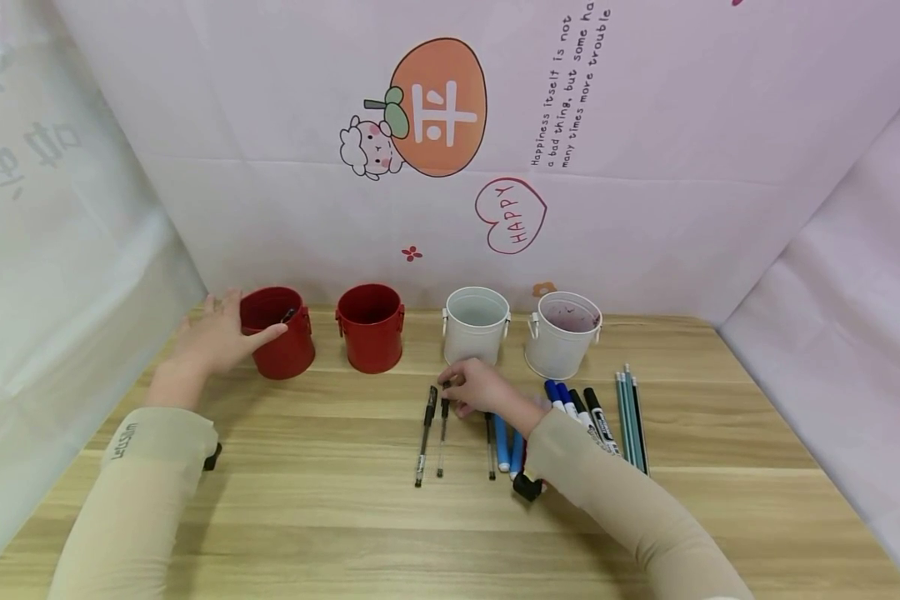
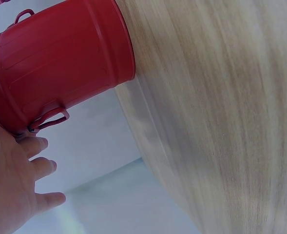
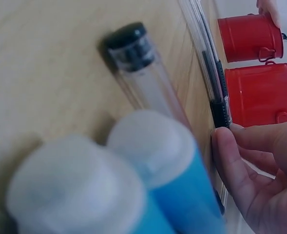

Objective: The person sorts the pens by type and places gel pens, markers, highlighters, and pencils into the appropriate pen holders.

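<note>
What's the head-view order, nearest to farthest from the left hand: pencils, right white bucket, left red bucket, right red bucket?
1. Left red bucket, far left.
2. Right red bucket, centre-left.
3. Right white bucket, centre-right.
4. Pencils, far right.

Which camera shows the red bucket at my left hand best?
The head view: it shows the red bucket down to its base and into its open top, though your left hand covers part. The left wrist view is closer but crops it; the right wrist view shows it small.
</note>
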Motion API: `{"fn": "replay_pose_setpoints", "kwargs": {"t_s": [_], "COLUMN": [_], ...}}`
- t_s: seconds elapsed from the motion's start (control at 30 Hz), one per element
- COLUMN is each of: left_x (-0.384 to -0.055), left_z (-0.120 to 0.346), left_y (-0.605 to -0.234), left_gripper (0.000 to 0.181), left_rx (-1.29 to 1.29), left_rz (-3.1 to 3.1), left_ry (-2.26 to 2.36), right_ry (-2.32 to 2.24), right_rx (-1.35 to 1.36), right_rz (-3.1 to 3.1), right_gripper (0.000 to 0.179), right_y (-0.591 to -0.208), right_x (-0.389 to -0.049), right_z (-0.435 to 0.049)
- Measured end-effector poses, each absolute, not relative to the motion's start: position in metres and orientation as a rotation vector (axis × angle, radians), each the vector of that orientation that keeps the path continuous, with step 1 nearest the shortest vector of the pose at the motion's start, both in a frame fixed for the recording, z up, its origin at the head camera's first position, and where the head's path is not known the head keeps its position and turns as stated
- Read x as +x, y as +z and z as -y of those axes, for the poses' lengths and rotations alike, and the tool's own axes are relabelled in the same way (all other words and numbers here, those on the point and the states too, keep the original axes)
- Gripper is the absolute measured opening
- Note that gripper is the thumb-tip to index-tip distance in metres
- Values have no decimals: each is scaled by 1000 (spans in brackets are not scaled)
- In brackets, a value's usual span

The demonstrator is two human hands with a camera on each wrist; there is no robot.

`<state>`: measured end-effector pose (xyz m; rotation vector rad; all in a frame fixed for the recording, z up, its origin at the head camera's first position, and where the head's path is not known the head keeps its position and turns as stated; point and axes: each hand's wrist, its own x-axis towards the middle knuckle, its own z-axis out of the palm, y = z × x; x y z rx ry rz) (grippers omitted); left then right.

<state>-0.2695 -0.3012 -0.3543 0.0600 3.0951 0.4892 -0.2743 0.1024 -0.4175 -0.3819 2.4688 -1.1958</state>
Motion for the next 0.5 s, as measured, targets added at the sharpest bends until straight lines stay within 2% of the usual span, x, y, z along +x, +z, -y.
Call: {"fn": "replay_pose_setpoints", "kwargs": {"t_s": [0.3,0.5], "left_x": [-271,-272], "left_z": [303,304], "left_y": [-357,-357], "left_gripper": [123,123], "left_rx": [61,59], "left_rz": [-3086,-3082], "left_ry": [505,540], "right_ry": [-1093,-1053], "right_rx": [-470,-442], "right_rz": [-2532,-2512], "right_gripper": [26,42], "right_y": [-413,-411], "right_x": [-272,-268], "right_z": [-102,-101]}}
